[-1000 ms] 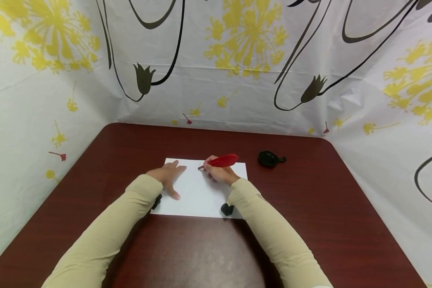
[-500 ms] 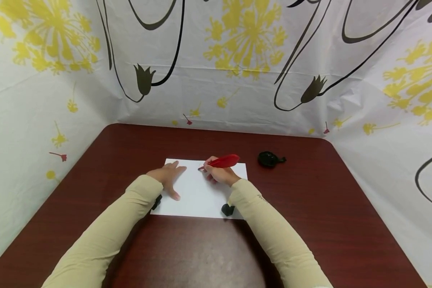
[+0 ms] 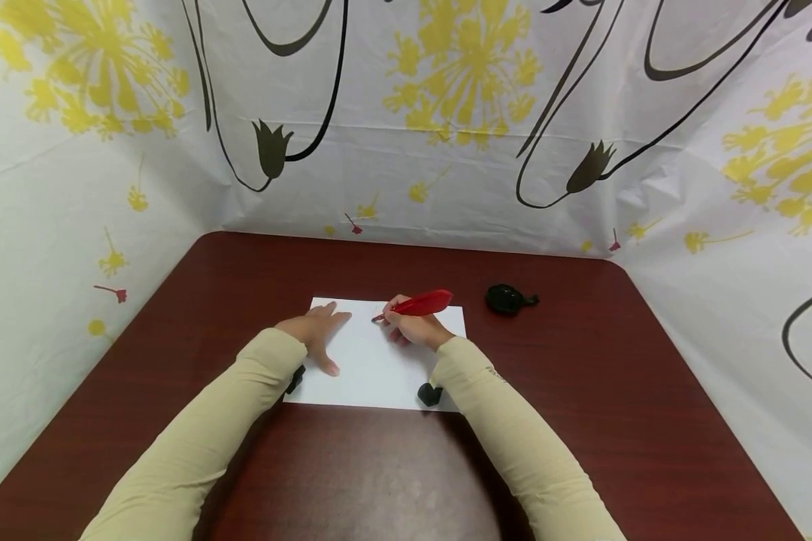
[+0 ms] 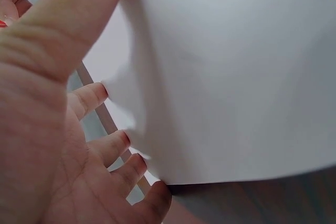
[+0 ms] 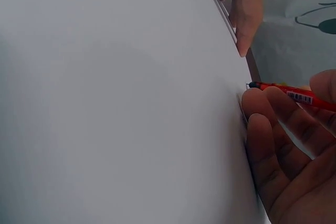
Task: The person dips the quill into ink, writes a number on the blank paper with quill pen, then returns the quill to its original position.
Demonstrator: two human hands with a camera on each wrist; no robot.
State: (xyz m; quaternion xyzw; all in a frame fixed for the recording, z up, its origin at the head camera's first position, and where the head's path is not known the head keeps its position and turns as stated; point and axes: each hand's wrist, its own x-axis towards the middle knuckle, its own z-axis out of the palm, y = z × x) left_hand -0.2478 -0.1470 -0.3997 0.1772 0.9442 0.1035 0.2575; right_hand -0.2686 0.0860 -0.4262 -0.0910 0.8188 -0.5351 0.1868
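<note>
A white sheet of paper (image 3: 372, 361) lies flat on the dark red table (image 3: 582, 376). My left hand (image 3: 314, 330) rests flat on the sheet's upper left part, fingers straight; the left wrist view shows the fingertips (image 4: 123, 140) pressing the paper (image 4: 231, 77). My right hand (image 3: 413, 324) grips a red feather-shaped pen (image 3: 421, 303), its tip touching the paper near the top edge. In the right wrist view the red pen (image 5: 294, 94) lies across curled fingers (image 5: 268, 129) with its dark tip on the sheet (image 5: 121, 103).
A small black ink pot (image 3: 507, 299) sits on the table right of the paper. Floral white cloth (image 3: 406, 120) walls the table at the back and both sides. Black wrist cameras (image 3: 429, 394) hang under my sleeves.
The right hand and pen have shifted very slightly to the right along the sheet's top. The left hand has stayed in place.
</note>
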